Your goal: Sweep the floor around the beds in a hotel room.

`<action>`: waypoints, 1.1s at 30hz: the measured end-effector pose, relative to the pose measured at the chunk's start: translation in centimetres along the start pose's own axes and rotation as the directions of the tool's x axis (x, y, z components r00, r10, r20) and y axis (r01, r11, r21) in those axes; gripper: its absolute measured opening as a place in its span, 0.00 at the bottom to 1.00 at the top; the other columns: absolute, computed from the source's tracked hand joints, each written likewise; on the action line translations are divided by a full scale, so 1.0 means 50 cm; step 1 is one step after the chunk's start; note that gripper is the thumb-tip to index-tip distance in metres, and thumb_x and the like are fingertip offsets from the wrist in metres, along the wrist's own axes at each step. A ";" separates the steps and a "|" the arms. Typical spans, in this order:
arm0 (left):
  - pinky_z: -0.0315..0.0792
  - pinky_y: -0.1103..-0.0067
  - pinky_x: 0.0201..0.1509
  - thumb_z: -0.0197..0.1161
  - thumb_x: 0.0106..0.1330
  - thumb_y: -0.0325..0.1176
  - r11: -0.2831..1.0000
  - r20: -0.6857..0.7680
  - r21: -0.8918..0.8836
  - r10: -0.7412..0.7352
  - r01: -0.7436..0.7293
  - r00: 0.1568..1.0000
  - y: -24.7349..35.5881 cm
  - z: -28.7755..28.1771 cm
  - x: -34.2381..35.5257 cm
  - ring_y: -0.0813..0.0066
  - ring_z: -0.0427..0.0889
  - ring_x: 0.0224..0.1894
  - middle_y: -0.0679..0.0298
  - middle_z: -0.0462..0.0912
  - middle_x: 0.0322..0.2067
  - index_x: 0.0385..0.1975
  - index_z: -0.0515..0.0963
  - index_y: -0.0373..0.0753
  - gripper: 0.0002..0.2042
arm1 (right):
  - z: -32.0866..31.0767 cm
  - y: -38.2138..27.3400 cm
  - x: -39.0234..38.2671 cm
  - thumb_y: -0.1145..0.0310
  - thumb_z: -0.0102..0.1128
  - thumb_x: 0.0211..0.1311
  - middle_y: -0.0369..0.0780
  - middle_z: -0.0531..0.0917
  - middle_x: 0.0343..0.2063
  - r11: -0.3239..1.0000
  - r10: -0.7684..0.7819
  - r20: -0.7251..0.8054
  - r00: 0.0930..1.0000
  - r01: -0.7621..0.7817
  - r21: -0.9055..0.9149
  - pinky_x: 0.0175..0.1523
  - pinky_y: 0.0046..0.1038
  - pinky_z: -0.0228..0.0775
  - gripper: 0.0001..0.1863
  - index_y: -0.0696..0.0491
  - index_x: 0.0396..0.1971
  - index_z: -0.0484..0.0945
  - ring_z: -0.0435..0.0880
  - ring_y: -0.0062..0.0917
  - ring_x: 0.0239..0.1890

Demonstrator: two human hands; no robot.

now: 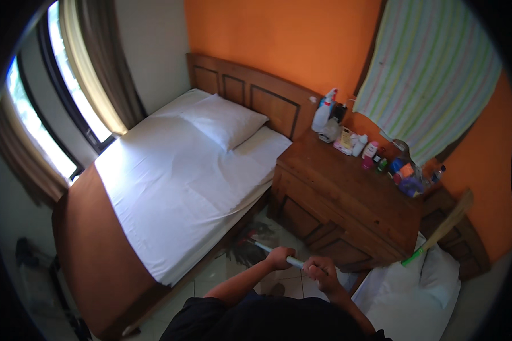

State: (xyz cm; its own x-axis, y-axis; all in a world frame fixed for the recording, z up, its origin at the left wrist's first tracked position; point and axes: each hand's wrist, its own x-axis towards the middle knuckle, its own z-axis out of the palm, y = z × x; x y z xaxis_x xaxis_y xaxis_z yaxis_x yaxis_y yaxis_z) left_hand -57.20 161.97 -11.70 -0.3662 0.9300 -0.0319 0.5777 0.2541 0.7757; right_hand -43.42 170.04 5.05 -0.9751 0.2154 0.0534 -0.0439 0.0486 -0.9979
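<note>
Both my hands are closed round the pale handle of a broom [294, 262]. My left hand [280, 258] grips it lower down, nearer the floor end. Close to the handle's upper end is my right hand [321, 271]. The handle slants down and away to the left. Its far end, with a bit of red, meets dark, blurred bristles at the floor beside the large bed [153, 187]; their exact outline cannot be made out.
A wooden cabinet [347, 187] with several bottles [359, 145] on top stands right of the bed. On a smaller white bed [401, 301] at the lower right lies a green-handled bed brush [438, 230]. White floor tiles [183, 298] run between the furniture.
</note>
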 end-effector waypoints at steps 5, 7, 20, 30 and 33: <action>0.67 0.67 0.29 0.61 0.43 0.38 0.988 0.168 0.048 0.137 -0.147 0.976 -0.053 0.051 -0.005 0.55 0.75 0.26 0.57 0.75 0.19 0.21 0.71 0.43 0.09 | 0.039 0.044 -0.075 0.65 0.37 0.56 0.36 0.65 0.09 0.985 0.170 -0.271 0.948 -0.157 0.067 0.27 0.22 0.59 0.18 0.56 0.08 0.60 0.62 0.20 0.14; 0.67 0.67 0.32 0.61 0.39 0.36 0.969 0.329 0.078 0.196 -0.233 0.924 -0.025 0.062 -0.006 0.57 0.75 0.29 0.58 0.75 0.21 0.23 0.71 0.43 0.10 | 0.045 0.035 -0.110 0.67 0.39 0.56 0.33 0.64 0.09 0.984 0.159 -0.395 0.905 -0.112 0.140 0.24 0.19 0.54 0.16 0.56 0.10 0.62 0.61 0.16 0.14; 0.68 0.76 0.35 0.58 0.47 0.37 0.717 0.595 -0.683 0.658 -0.141 0.462 0.152 0.177 0.000 0.72 0.76 0.34 0.58 0.78 0.28 0.29 0.73 0.39 0.12 | 0.154 -0.137 -0.098 0.70 0.56 0.50 0.30 0.65 0.11 0.912 0.049 -0.809 0.585 -0.356 -0.202 0.20 0.17 0.51 0.14 0.56 0.12 0.64 0.59 0.11 0.16; 0.67 0.70 0.31 0.61 0.38 0.30 0.837 0.514 -0.420 0.538 -0.351 0.668 0.071 0.030 -0.032 0.54 0.74 0.30 0.55 0.76 0.23 0.22 0.71 0.40 0.10 | 0.200 -0.129 -0.101 0.69 0.51 0.55 0.30 0.66 0.11 1.000 -0.008 -0.741 0.672 0.022 0.010 0.18 0.14 0.50 0.12 0.55 0.15 0.66 0.61 0.10 0.14; 0.68 0.69 0.31 0.62 0.38 0.33 0.890 0.501 -0.176 0.448 -0.420 0.740 -0.024 0.001 -0.041 0.54 0.74 0.30 0.56 0.76 0.22 0.22 0.72 0.41 0.10 | 0.218 -0.057 -0.092 0.69 0.48 0.56 0.31 0.66 0.11 0.992 0.010 -0.711 0.703 0.084 0.098 0.18 0.15 0.52 0.12 0.57 0.16 0.68 0.61 0.11 0.13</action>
State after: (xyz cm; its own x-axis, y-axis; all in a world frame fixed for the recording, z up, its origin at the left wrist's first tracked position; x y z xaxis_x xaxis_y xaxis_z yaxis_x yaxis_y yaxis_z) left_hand -57.09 159.75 -12.58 0.3536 0.9354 0.0083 0.5394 -0.2112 0.8152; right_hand -41.20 158.25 7.24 -0.5312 0.8455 0.0542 -0.1471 -0.0290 -0.9887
